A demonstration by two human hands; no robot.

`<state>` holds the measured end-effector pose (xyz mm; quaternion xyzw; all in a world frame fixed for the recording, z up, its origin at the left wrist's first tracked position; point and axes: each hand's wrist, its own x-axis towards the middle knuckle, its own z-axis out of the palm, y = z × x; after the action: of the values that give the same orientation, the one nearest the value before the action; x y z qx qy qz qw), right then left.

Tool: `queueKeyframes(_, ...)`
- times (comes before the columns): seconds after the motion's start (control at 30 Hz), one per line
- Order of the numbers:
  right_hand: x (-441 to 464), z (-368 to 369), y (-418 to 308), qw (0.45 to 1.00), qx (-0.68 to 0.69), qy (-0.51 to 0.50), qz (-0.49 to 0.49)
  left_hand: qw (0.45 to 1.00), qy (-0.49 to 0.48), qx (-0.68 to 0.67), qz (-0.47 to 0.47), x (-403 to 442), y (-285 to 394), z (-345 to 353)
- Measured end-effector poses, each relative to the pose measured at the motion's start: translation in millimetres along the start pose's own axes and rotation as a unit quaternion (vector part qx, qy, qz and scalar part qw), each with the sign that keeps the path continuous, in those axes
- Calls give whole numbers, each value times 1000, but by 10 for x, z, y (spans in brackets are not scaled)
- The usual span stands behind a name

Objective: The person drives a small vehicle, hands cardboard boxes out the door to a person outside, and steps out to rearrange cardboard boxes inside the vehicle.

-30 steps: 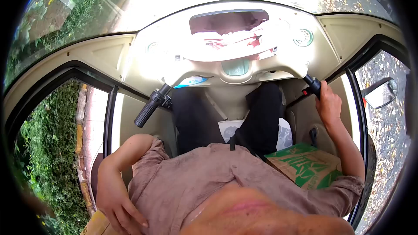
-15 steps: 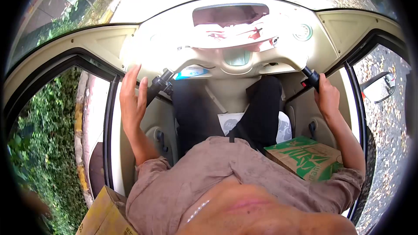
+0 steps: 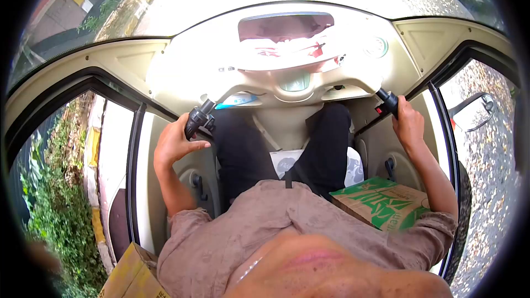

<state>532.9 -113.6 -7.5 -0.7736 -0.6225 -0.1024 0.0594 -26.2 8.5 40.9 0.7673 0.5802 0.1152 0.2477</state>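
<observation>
I sit in a small enclosed vehicle steered by a cream handlebar (image 3: 298, 89). My left hand (image 3: 175, 142) has its fingers round the rear end of the black left handlebar grip (image 3: 200, 118), its thumb stretched out along the near side. Switches sit on that grip, just ahead of the fingers. On the other side, my right hand (image 3: 409, 123) is closed on the right handlebar grip (image 3: 390, 101), beside a small red switch (image 3: 379, 110). That hand covers most of the grip's end.
A green-printed cardboard box (image 3: 381, 204) lies by my right hip; another carton (image 3: 135, 276) is at lower left. Red and white items (image 3: 287, 48) fill the dashboard tray. A mirror (image 3: 475, 113) sticks out at right. Hedge (image 3: 61, 198) and kerb (image 3: 93, 149) pass at left.
My left hand, raised open beside the left grip before, has come down and closed round it. My right hand keeps its hold. The hedge and kerb outside have shifted.
</observation>
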Motion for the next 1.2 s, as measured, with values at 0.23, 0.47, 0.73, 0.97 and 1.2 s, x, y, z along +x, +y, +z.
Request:
queueKeyframes(0.23,39,-2,-33,1000,-16,-1,5,967,170,181,-64,77,-86,298)
queueKeyframes(0.47,55,15,-26,1000,-14,10,-1,961,201,182,-57,79,-45,320)
queueKeyframes(0.73,39,-22,-41,1000,-21,9,-9,955,230,184,-33,64,-62,375)
queueKeyframes(0.97,108,26,-10,999,-34,-4,11,959,220,175,-20,38,-29,355)
queueKeyframes(1.2,77,21,10,1000,-21,9,-17,948,228,218,-42,82,-36,395)
